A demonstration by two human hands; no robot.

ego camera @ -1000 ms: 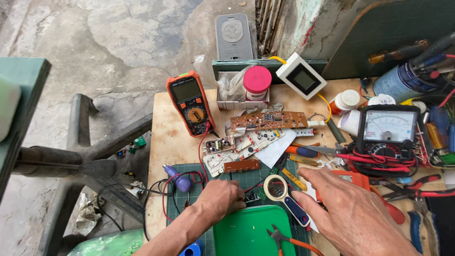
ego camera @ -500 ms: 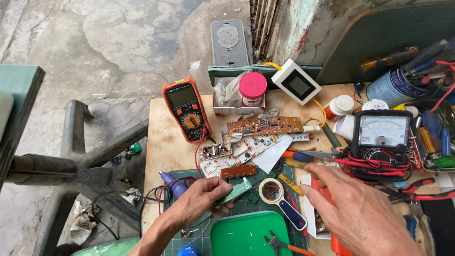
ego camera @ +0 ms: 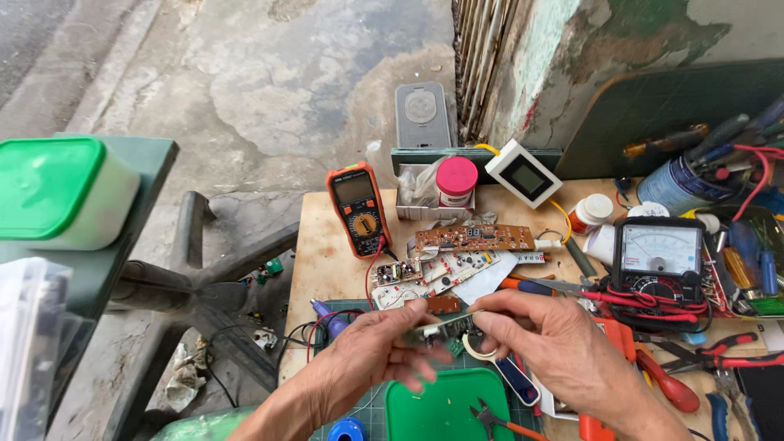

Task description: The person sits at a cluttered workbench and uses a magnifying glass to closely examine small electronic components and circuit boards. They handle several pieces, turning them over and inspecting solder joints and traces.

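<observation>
Hands now meet above the cluttered wooden workbench [ego camera: 322,245], where half a second ago they were apart. The left hand [ego camera: 371,355] has lifted off the green cutting mat [ego camera: 367,412] and pinches one end of a small green circuit board [ego camera: 437,329] between thumb and fingertips. The right hand [ego camera: 547,339], earlier hovering open and empty with fingers spread, has closed in and pinches the board's other end. The board is held edge-on in the air, just above a white-rimmed magnifying glass with a blue handle [ego camera: 510,371] and a green plastic tray [ego camera: 445,408]. Behind the hands lie a long brown circuit board [ego camera: 474,238] and white printed boards [ego camera: 433,273]. An orange digital multimeter [ego camera: 358,208] and a black analogue meter [ego camera: 658,260] sit where they were.
</observation>
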